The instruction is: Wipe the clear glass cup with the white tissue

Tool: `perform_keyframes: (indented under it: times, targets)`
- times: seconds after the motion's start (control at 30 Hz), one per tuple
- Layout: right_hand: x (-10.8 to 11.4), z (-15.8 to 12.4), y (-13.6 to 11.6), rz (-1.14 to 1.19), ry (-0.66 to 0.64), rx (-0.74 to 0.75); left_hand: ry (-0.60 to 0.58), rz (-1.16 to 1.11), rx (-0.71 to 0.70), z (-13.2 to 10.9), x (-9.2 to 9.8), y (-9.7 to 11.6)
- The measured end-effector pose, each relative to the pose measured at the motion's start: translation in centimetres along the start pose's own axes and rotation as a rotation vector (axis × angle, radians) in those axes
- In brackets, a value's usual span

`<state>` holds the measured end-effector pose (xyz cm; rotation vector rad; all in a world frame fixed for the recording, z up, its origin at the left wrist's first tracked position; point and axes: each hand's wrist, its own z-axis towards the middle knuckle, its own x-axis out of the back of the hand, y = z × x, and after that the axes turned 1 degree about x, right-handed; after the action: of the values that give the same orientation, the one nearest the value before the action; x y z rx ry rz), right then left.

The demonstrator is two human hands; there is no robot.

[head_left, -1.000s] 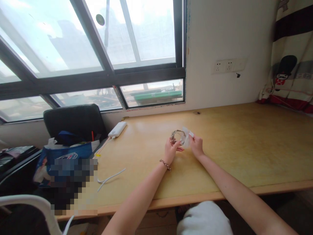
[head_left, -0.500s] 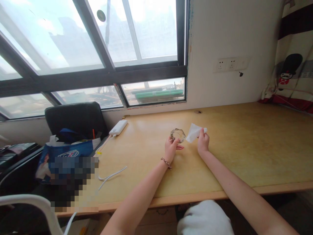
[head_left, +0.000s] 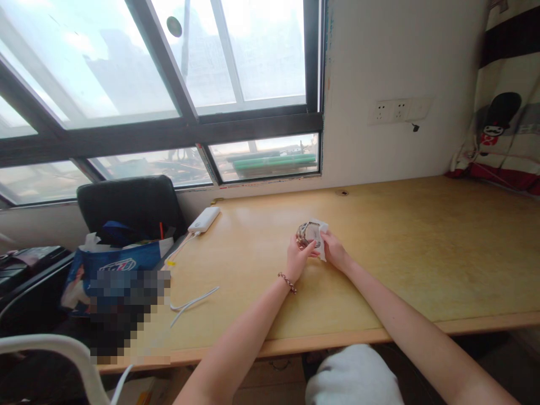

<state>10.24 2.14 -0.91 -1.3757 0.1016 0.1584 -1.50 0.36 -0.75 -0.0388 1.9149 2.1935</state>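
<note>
Just above the table, my left hand point(head_left: 297, 260) grips the near-left rim of a small, faceted glass ashtray point(head_left: 302, 234), brownish and see-through. A thin white tissue point(head_left: 322, 229) lies against the right side of the glass. My right hand point(head_left: 334, 251) pinches that tissue and presses it to the ashtray; its fingertips are partly hidden behind the paper. Both hands are close together, and a braided bracelet point(head_left: 287, 283) circles my left wrist.
On the wooden table point(head_left: 422, 253), a white power bank point(head_left: 205, 220) with a cable lies at the left. A loose white cable point(head_left: 196, 299) rests nearer me. Left of the table, a blue bag point(head_left: 118, 264) sits by a black chair point(head_left: 130, 202). The window and wall stand behind.
My right hand has moved left with the tissue, from beside the ashtray to contact with it. The ashtray has tilted a little in my left hand.
</note>
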Motion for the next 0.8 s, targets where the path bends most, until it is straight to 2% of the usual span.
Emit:
perform_keyframes:
  times: [0.13, 0.27, 0.47, 0.63, 0.7, 0.8]
  targets:
    - [-0.4, -0.3, -0.3, 0.041, -0.099, -0.019, 0.044, -0.004, -0.006, 0.3, 0.2, -0.1]
    - [0.2, 0.0, 0.3, 0.066, -0.044, -0.009, 0.029, -0.007, -0.008, 0.4, 0.3, -0.1]
    - [1.6, 0.3, 0.6, -0.358, 0.041, 0.071, -0.001, 0.069, -0.036, 0.1, 0.1, 0.0]
    - [1.7, -0.5, -0.3, -0.852, 0.296, 0.203, -0.076, 0.096, -0.053, -0.4, -0.2, 0.5]
    - [1.6, -1.0, -0.8, -0.923, 0.336, 0.279, -0.089, 0.069, -0.032, -0.5, -0.4, 0.8]
    - [1.5, -1.6, -1.4, -0.922, 0.307, 0.383, -0.075, 0.068, -0.006, -0.5, -0.2, 1.0]
